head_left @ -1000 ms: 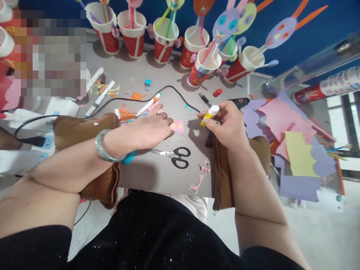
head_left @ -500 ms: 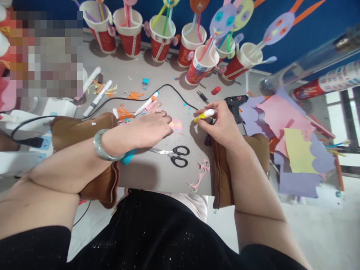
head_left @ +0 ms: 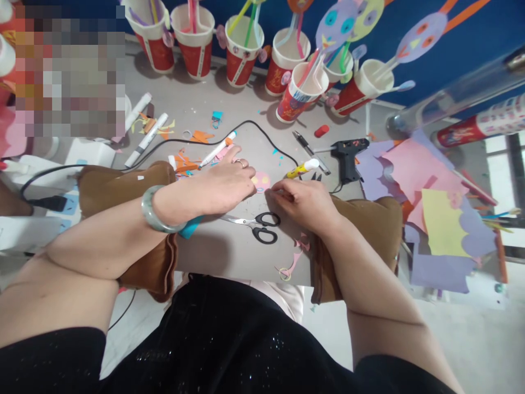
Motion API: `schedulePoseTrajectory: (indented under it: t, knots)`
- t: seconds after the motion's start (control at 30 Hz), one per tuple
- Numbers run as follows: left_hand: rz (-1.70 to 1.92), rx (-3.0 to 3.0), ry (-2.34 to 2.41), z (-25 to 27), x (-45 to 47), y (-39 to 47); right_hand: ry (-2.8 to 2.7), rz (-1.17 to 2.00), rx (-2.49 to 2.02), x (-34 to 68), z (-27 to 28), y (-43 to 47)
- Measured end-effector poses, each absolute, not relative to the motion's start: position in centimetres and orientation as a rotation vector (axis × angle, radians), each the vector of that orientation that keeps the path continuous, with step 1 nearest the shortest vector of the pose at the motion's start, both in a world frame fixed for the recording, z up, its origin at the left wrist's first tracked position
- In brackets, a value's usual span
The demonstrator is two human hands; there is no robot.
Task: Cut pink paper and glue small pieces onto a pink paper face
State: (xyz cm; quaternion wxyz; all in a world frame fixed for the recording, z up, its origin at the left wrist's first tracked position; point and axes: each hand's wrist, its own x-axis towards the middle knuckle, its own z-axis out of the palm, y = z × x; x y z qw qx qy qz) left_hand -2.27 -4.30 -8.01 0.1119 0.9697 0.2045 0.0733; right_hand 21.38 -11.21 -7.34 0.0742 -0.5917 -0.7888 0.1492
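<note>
A small round pink paper face (head_left: 261,182) with yellow eyes lies on the grey table. My left hand (head_left: 221,180), with a ring and a jade bangle, has closed fingers at its left edge, holding it. At the right edge are the curled, pinched fingers of my right hand (head_left: 301,200); whatever is between them is hidden. A yellow marker with a white end (head_left: 302,168) lies just beyond my right knuckles. Black-handled scissors (head_left: 262,225) lie nearer me, blades partly under my left hand. Pink paper offcuts (head_left: 293,262) lie near the front edge.
A black glue gun (head_left: 348,158) and a pen (head_left: 307,148) lie beyond my right hand. Red paper cups (head_left: 241,57) with straws line the back. Brown cushions (head_left: 367,221) support both forearms. Coloured paper sheets (head_left: 445,221) are at right. A black cord (head_left: 205,143) crosses the table.
My right hand has let go of the yellow marker and come down and left to the pink paper face. My left hand stays there. The view has shifted slightly.
</note>
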Motion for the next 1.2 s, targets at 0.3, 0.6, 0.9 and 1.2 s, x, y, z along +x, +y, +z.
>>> schedulePoseTrajectory:
  t: [0.3, 0.6, 0.9, 1.2]
  knots:
    - [0.047, 3.089, 0.502, -7.2, -1.7, -4.1, -2.432, 0.575, -1.919, 20.4, -7.0, -10.9]
    - [0.275, 2.982, 0.634, -8.3, -1.5, -4.1, -2.637, 0.461, -2.103, 19.1, -6.2, -10.9]
    - [0.275, 2.618, 0.934, -6.6, -0.7, -4.4, -2.092, 0.882, -1.725, 20.2, -6.7, -11.4]
    - [0.377, 2.521, 0.884, -6.5, -0.7, -4.4, -1.673, 1.295, -1.562, 20.6, -6.0, -11.2]
